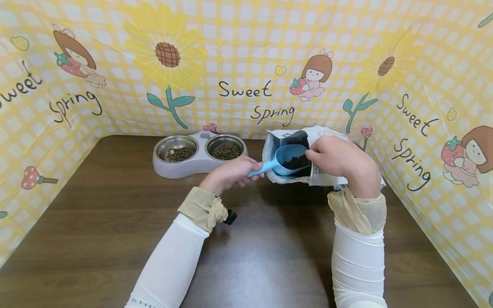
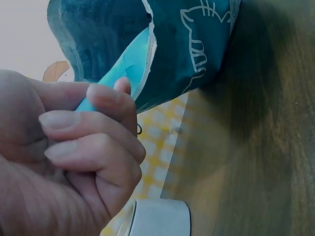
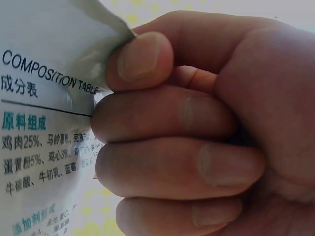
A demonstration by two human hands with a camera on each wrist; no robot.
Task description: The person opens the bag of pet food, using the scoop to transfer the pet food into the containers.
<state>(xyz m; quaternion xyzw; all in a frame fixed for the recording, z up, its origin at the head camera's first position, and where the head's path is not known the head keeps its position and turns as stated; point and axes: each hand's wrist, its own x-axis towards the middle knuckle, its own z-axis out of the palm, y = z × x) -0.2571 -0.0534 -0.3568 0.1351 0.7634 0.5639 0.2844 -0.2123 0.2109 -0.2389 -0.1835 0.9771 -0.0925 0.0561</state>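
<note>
Scoop (image 1: 280,164), one only, blue, sits in the mouth of one bag (image 1: 322,176), its handle sticking out toward the two bowls. One heap of dark pellets (image 1: 295,163) lies in it. Two hands are at work: the left hand (image 1: 236,172) grasps the handle with curled fingers, and the right hand (image 1: 343,160) pinches the bag's edge between thumb and fingers. The bag's mouth faces the left hand; one printed panel reads "COMPOSITION TABLE", and another side is teal with one white cat outline.

Left of the bag, apart from it, one pale lilac stand (image 1: 179,171) carries two metal bowls, a left bowl (image 1: 169,142) and a right bowl (image 1: 227,139), each with brown pellets inside. The stand rests on one wooden table (image 1: 250,256). Two white sleeves (image 1: 169,261) end in two tan wraps (image 1: 356,209). Behind hangs a yellow checked cloth (image 1: 239,42) showing two large sunflowers (image 1: 167,53).
</note>
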